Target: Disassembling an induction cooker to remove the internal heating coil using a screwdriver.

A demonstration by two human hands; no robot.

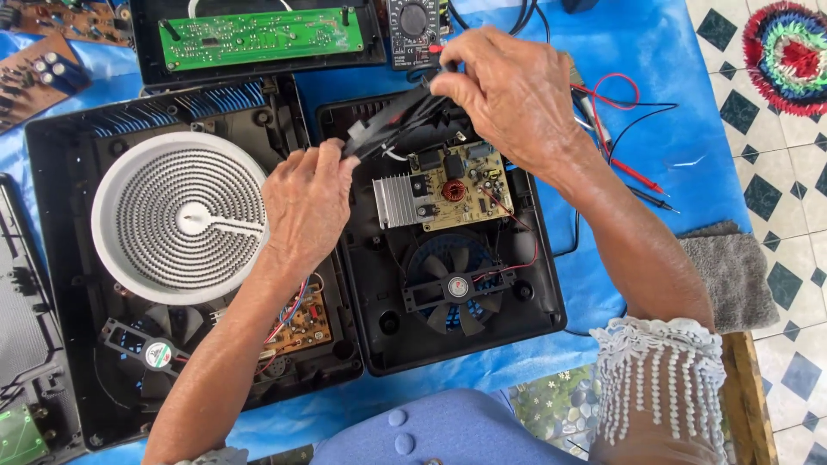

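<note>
Two opened black cooker housings lie side by side on a blue sheet. The right housing (547, 293) holds a tan circuit board (461, 185) with a finned metal heat sink (394, 202) and a black fan (457, 286). My left hand (306, 207) pinches one end of a black cable bundle (392, 125) at the housing's upper left. Above the board, my right hand (508, 90) grips the other end of the same bundle. The left housing (60, 146) carries a round white coil heating element (181, 215), a small fan (155, 353) and a brown board (301, 323).
A green circuit board (258, 39) sits in a black frame at the top. A multimeter (413, 30) lies beside it, its red and black probe leads (633, 172) trailing right. A grey cloth (732, 275) lies at the right; loose brown boards (34, 73) at the top left.
</note>
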